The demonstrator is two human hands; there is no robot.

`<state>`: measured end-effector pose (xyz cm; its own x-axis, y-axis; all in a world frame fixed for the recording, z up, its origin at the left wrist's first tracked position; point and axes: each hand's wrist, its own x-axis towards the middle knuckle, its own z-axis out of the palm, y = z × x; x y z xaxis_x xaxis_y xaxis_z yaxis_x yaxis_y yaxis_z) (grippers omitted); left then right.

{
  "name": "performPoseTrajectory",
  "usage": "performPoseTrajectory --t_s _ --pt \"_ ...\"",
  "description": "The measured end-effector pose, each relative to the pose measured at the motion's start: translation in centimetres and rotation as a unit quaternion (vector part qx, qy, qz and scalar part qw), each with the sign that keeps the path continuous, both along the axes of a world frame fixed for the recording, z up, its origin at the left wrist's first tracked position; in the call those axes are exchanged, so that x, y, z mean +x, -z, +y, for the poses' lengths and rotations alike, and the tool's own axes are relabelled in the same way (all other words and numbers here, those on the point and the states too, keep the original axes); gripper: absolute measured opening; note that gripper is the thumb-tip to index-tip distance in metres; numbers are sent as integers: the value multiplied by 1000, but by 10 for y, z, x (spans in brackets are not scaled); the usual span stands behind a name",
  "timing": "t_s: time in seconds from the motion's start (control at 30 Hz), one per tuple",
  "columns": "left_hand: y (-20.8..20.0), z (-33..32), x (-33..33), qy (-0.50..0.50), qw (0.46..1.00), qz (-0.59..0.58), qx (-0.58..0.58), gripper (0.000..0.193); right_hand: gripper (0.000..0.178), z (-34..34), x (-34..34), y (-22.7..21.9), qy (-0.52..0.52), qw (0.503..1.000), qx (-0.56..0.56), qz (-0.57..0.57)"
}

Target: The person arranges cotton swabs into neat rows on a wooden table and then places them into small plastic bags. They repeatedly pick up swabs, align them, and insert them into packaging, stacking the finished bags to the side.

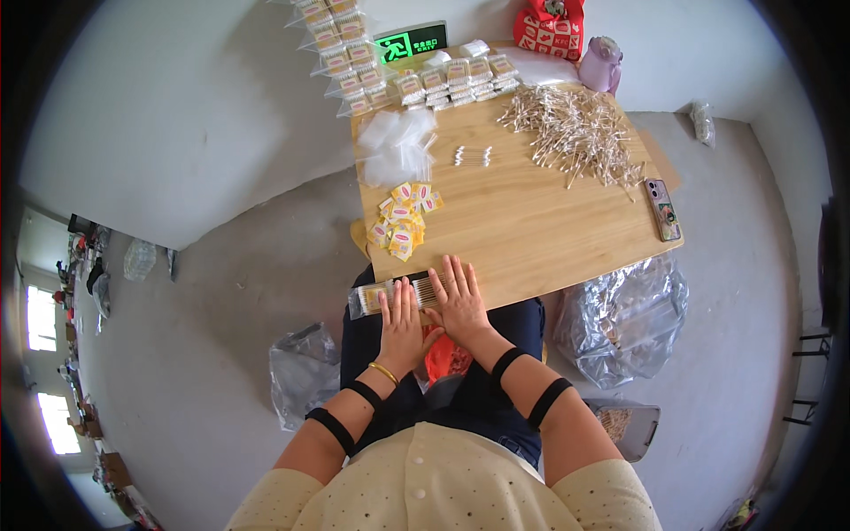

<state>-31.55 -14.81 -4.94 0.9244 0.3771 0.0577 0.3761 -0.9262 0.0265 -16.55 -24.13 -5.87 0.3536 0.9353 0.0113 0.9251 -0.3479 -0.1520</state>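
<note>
At the table's near left corner, a clear plastic pack of cotton swabs (pixel 374 299) lies flat along the edge. My left hand (pixel 403 329) rests on it with fingers stretched out. Just right of it, my right hand (pixel 459 303) lies flat with fingers spread over the pack's right end, hiding part of the swabs. The thumbs are close together. A dark strip (pixel 409 277) shows behind the fingertips. Beyond the hands lie several small yellow and white cards (pixel 403 221), a heap of clear plastic bags (pixel 394 150) and a short row of cotton swabs (pixel 473 157).
Loose swabs (pixel 575 128) are heaped far right, near a phone (pixel 662 211). Filled packs (pixel 456 81) line the back, with a red bag (pixel 549 34) and purple jug (pixel 602 64). A large plastic bag (pixel 624 323) and grey bin (pixel 645 429) sit on the floor right.
</note>
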Motion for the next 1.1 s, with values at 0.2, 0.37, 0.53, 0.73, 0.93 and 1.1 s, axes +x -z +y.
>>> performPoseTrajectory --t_s 0.2,0.37,0.53,0.73,0.93,1.1 --pt "-10 10 -3 -16 999 -22 -46 99 83 1 -2 -2 9 1000 -13 4" --pt "-11 63 -22 -203 961 -165 -86 65 79 0 -5 -5 15 1000 10 17" --pt "36 114 -39 -387 819 -167 -390 51 77 4 -5 -3 20 999 23 26" --pt "39 98 -17 -401 729 -265 -487 57 77 16 -9 2 21 998 55 30" --pt "47 93 -17 -419 625 -310 -581 59 77 22 -12 1 14 997 55 50" --pt "41 90 -14 -427 595 -316 -604 61 80 30 -18 1 -3 997 51 57"
